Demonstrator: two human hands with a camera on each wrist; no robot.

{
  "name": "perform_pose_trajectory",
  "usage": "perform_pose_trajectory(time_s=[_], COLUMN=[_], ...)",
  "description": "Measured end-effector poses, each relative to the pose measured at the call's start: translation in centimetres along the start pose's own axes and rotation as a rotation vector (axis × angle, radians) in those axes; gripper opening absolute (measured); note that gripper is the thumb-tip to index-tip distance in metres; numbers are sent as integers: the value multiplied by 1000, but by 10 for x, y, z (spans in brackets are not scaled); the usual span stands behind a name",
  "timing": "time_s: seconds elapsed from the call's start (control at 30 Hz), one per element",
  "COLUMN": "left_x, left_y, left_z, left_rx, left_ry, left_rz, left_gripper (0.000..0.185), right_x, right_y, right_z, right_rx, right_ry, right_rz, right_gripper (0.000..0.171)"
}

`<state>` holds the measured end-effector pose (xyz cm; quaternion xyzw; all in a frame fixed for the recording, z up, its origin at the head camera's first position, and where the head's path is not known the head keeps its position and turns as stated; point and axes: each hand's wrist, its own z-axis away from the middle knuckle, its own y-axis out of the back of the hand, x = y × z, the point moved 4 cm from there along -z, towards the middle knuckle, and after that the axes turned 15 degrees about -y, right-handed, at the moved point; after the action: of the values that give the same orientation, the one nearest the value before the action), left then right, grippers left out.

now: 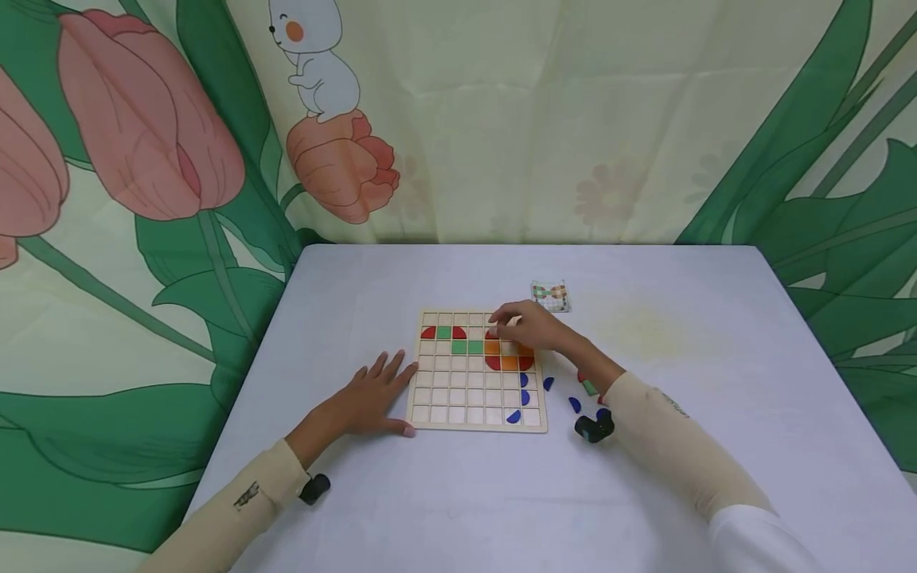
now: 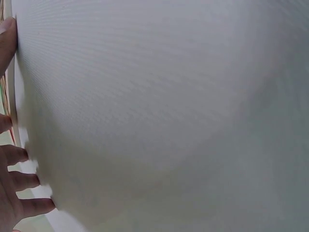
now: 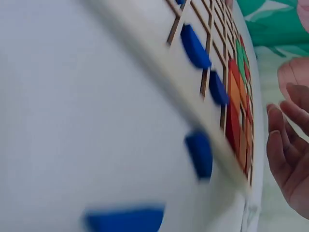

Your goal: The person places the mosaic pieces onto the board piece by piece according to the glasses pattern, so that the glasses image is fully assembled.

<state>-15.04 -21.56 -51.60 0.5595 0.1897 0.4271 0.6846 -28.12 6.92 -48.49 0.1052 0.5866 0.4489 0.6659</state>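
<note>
A square wooden grid board (image 1: 458, 394) lies on the table with coloured pieces in its cells. My left hand (image 1: 371, 398) is spread at the board's left edge, its fingers straight and fingertips (image 2: 41, 205) on the table beside the rim. My right hand (image 1: 530, 325) hovers over the board's upper right part with fingers loosely bent. No piece shows between its thumb and fingers in the right wrist view. Under it are red and orange pieces (image 1: 509, 363), partly hidden by the hand. Green squares (image 1: 467, 347) and red quarter pieces (image 1: 428, 333) sit to the left.
Blue half-round pieces (image 1: 525, 397) lie loosely on the board's right side, and others (image 1: 575, 404) on the table (image 1: 458, 501). Green and red pieces (image 1: 589, 387) are partly behind the right forearm. A small pattern card (image 1: 549, 295) lies beyond the board.
</note>
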Motion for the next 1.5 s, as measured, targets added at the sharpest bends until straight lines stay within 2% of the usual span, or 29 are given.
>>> perform_pose_trajectory(time_s=[0.17, 0.4, 0.67, 0.87, 1.1, 1.5], left_x=[-1, 2, 2, 2, 1, 3], left_y=[1, 3, 1, 1, 0, 1], left_z=[2, 2, 3, 2, 2, 3], left_rx=[10, 15, 26, 29, 34, 45], left_ry=[-11, -11, -10, -19, -12, -25], left_rz=[-4, 23, 13, 15, 20, 15], left_gripper=[113, 114, 113, 113, 113, 111], right_x=[26, 72, 108, 123, 135, 137], right_y=[21, 44, 58, 60, 61, 59], right_z=[28, 66, 98, 109, 114, 121], right_rx=[33, -10, -19, -23, 17, 61], right_ry=[-41, -158, -155, -152, -154, -85], right_rz=[11, 40, 94, 90, 124, 126], right_gripper=[30, 35, 36, 38, 35, 24])
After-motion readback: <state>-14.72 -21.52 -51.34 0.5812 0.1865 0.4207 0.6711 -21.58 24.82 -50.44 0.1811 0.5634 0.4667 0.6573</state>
